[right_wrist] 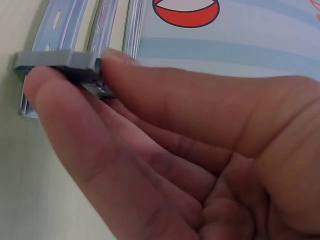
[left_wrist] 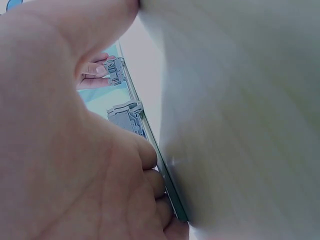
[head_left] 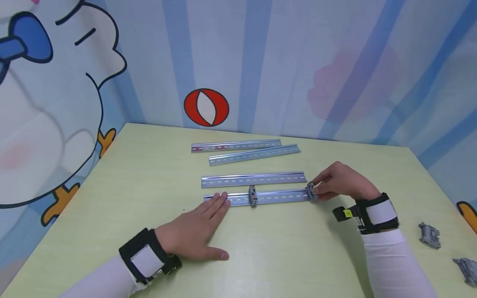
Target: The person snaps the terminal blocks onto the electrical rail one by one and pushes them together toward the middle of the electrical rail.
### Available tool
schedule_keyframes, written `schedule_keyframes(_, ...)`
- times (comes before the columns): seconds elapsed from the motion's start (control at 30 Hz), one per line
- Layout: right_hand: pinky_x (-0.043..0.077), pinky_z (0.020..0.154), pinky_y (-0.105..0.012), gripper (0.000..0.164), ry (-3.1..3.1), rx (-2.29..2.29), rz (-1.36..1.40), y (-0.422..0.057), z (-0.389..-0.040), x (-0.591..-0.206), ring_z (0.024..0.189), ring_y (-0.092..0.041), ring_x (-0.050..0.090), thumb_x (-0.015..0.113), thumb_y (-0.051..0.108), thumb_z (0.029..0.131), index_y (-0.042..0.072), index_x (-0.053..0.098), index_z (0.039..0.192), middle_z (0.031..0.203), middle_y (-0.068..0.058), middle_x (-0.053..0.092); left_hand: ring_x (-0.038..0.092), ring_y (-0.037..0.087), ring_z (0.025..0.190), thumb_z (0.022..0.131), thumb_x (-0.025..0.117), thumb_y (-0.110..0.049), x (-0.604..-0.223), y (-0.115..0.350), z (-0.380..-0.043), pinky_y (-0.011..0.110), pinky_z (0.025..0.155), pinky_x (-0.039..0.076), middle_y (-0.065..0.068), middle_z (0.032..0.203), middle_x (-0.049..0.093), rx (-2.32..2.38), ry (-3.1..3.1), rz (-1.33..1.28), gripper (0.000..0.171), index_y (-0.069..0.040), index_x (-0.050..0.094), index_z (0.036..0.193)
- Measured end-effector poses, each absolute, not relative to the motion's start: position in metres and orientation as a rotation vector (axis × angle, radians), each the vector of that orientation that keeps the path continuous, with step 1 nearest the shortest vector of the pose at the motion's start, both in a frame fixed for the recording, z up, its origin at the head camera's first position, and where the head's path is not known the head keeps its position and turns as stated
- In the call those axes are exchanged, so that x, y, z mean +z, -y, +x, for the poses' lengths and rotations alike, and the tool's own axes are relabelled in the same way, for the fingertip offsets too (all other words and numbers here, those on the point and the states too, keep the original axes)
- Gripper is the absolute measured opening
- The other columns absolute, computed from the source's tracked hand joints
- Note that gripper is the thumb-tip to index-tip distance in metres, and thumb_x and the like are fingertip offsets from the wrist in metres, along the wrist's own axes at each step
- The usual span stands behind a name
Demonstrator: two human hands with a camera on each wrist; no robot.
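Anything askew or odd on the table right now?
Yes: the second rail from the back slants out of parallel with the front rail under the left hand. The rearmost rail also has red marks on its left half, unseen on the others. No spill or breakage shows.

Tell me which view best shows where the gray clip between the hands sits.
The head view: the gray clip shows whole, across the front rail, between the left hand and right hand. The left wrist view shows it closer, partly hidden by the left hand; in the right wrist view, I cannot make it out.
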State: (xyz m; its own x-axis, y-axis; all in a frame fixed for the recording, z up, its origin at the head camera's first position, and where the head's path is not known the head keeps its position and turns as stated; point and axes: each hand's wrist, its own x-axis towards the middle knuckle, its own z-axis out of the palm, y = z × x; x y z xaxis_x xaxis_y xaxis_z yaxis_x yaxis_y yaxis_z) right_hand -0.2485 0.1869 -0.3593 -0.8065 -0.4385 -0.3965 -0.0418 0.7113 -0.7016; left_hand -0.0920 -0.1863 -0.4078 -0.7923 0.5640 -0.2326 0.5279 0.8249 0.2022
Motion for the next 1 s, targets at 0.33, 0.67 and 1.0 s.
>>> schedule_keyframes(0.33, 0.058, 0.081, -0.038, 0.041, -2.286, -1.074, -0.328, -0.192, -0.250, -0.367, 0.083, -0.026, 0.073, 0.070, 0.010, 0.089, -0.012, 0.060, 0.123, 0.100, -0.019, 0.073, -0.003, 0.025, 0.150, 0.083, 0.047, -0.078, -0.406, 0.186, -0.092, 0.039, 0.120, 0.014, 0.010, 0.164, -0.003, 0.176, -2.729, 0.835, 0.111, -0.006, 0.007, 0.157)
schedule_keyframes(0.67, 0.058, 0.079, -0.036, 0.037, -2.277, -1.098, -0.393, -0.176, -0.247, -0.370, 0.081, -0.025, 0.073, 0.071, 0.010, 0.088, -0.011, 0.064, 0.118, 0.097, -0.017, 0.073, -0.003, 0.025, 0.150, 0.083, 0.047, -0.078, -0.406, 0.187, -0.091, 0.040, 0.120, 0.015, 0.011, 0.164, -0.003, 0.186, -2.729, 0.834, 0.110, -0.006, 0.007, 0.157)
schedule_keyframes(1.0, 0.059, 0.072, -0.036, 0.030, -2.296, -1.133, -0.444, -0.151, -0.238, -0.375, 0.078, -0.024, 0.073, 0.070, 0.006, 0.087, -0.010, 0.068, 0.113, 0.098, -0.018, 0.072, -0.005, 0.025, 0.150, 0.083, 0.047, -0.078, -0.406, 0.185, -0.091, 0.040, 0.120, 0.013, 0.010, 0.164, -0.004, 0.189, -2.722, 0.829, 0.111, -0.006, 0.006, 0.157)
